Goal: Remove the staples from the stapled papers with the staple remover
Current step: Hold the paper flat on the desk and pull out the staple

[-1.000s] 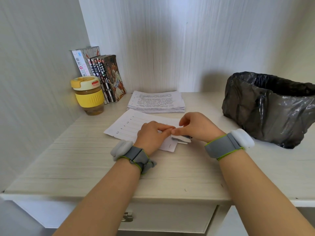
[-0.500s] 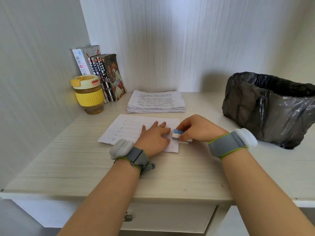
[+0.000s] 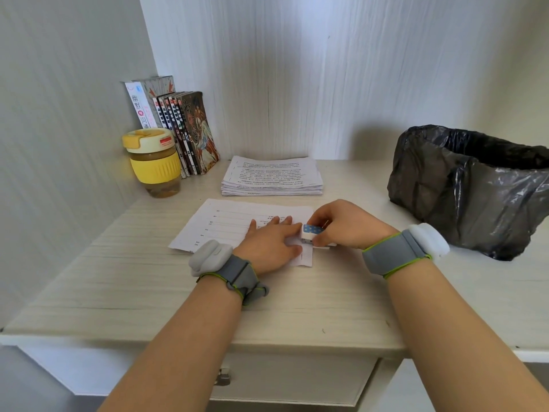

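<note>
so, far left on the desk (image 3: 118, 281): a yellow-lidded cup (image 3: 154, 162) with amber liquid at the bottom, and just behind it a row of books (image 3: 178, 126) standing upright against the wall corner. right of those, toward the far edge, a stack of printed papers (image 3: 271, 176) lying flat. nearer, the stapled papers (image 3: 225, 224) lie flat at mid-desk, long side running left to right. left hand (image 3: 273, 245), grey wrist strap, lies palm down on the right part of the sheet, fingers straight and spread, pressing it to the desk, gripping nothing. touching its fingertips on the right is the staple remover (image 3: 312, 233), small, white body with a blue patterned top, set at the sheet's near right corner; whether its tip is under a staple is too small to tell. right hand (image 3: 344, 224), same kind of strap, has fingers and thumb curled round the remover, pinching it from both sides. well to the right, a bin lined with a black plastic bag (image 3: 469, 188), mouth open, stands on the desk. below the near edge, a drawer front (image 3: 291, 379) with a metal pull.
</note>
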Demonstrator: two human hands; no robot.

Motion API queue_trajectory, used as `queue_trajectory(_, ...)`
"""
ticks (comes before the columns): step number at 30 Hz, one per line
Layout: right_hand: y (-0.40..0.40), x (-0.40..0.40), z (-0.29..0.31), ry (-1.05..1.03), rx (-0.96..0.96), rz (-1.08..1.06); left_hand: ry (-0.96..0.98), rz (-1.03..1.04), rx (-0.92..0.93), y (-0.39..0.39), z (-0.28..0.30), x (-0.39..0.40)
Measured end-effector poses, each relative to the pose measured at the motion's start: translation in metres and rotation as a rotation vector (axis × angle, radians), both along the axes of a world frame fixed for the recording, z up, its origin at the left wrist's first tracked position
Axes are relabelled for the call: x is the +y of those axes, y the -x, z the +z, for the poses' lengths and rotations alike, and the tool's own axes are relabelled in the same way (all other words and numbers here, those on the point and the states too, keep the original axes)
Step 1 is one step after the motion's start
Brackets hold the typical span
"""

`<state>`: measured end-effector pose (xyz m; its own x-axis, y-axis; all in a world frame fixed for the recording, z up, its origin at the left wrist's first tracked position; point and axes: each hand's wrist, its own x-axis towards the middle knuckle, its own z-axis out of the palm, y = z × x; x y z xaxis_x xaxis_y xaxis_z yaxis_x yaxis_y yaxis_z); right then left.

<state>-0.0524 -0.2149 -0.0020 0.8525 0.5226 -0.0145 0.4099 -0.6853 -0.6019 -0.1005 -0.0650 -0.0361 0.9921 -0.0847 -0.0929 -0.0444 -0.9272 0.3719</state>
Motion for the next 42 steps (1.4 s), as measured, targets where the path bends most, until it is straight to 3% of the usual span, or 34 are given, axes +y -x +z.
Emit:
queue_trajectory(9, 0.0008, 0.0036, -0.0015, 0.068, -0.097, -0.007, 0.159, 0.075, -0.103, -0.0031, -0.0016, -0.003)
queue_trajectory(16, -0.0015, 0.003, -0.0009, -0.015, -0.017, -0.019, 0.206, 0.1, -0.111, -0.0017, 0.0009, -0.0039)
queue_trajectory(29, 0.002, 0.002, 0.0013, -0.103, 0.12, -0.048, 0.185, 0.057, -0.084, 0.0, 0.0038, -0.0016)
queue_trajectory(42, -0.0023, 0.0001, 0.0006, -0.106, 0.02, -0.143, 0.048, 0.035, -0.03, 0.0009, 0.0014, -0.0009)
